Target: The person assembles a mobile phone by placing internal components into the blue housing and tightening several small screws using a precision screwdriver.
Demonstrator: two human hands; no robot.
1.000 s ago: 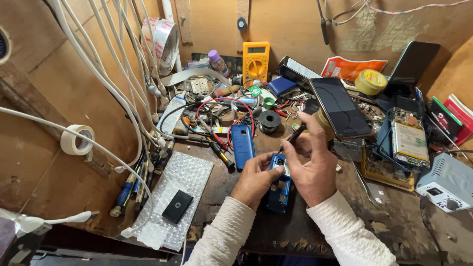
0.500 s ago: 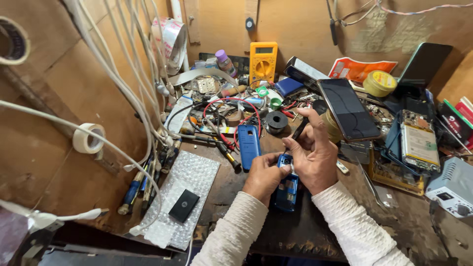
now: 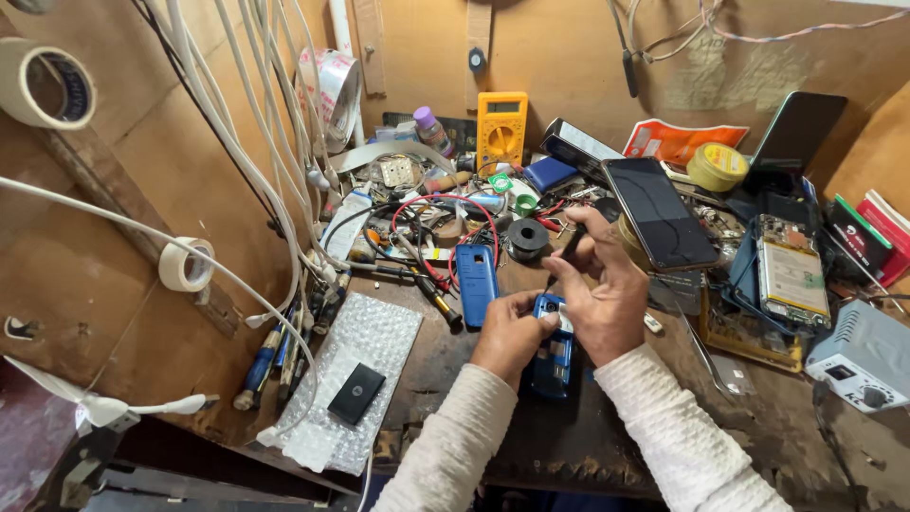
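Observation:
A small blue phone body [image 3: 552,353] lies opened on the dark wooden bench [image 3: 569,446]. My left hand [image 3: 510,334] grips its upper left edge and holds it down. My right hand [image 3: 599,292] hovers over the phone's top, pinching a thin dark tool [image 3: 571,248] whose tip points down toward the phone. A loose blue back cover [image 3: 476,281] lies just left of my left hand.
A black round part [image 3: 528,239], a yellow multimeter [image 3: 501,128], tangled red and black wires [image 3: 445,228], a black smartphone [image 3: 659,212], an opened phone [image 3: 784,275], bubble wrap with a black square piece [image 3: 355,393], screwdrivers [image 3: 270,356], tape rolls [image 3: 187,264] and a grey station [image 3: 863,356] crowd the bench.
My right hand has lifted a little with the tool above the phone. The left hand keeps its hold. The camera has shifted slightly.

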